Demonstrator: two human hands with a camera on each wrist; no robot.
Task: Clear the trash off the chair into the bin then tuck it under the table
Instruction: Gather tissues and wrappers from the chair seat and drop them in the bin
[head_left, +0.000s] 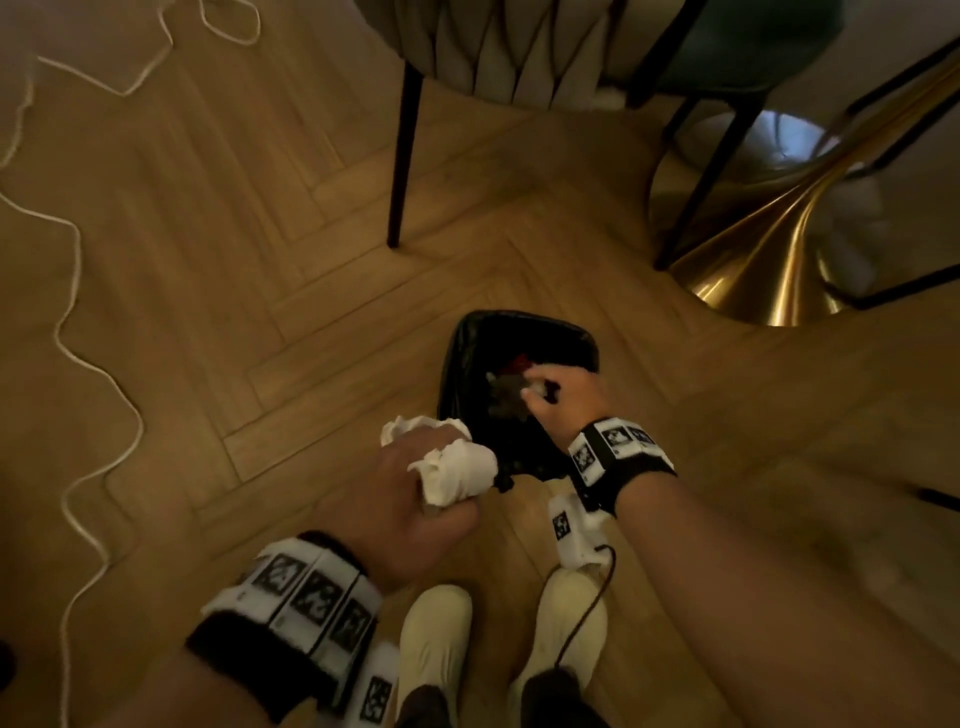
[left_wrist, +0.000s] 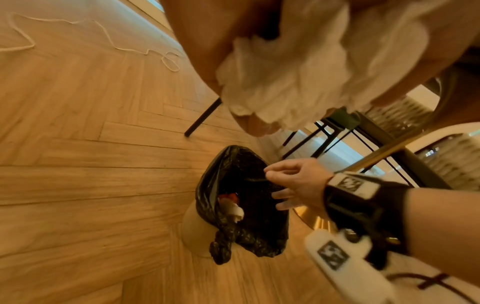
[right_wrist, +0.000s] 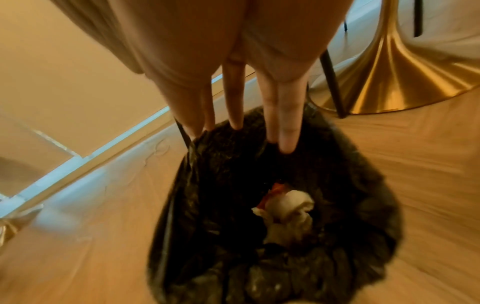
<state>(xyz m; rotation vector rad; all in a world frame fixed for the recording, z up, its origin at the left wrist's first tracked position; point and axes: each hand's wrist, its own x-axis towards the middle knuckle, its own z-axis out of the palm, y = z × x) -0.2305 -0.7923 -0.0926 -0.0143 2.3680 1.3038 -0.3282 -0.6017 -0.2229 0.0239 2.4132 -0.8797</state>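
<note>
Your right hand (head_left: 563, 395) hangs empty, fingers straight, over the bin (head_left: 470, 358) already holding tissue, your left hand (head_left: 410, 493) clutches crumpled tissue (head_left: 457, 470); the chair (head_left: 498, 57) awaits tucking.

Left hand (head_left: 415, 499) clutching crumpled white tissue (head_left: 457, 470), right hand (head_left: 566, 397) over black-lined bin (head_left: 524, 332), herringbone floor (head_left: 260, 260)
</note>
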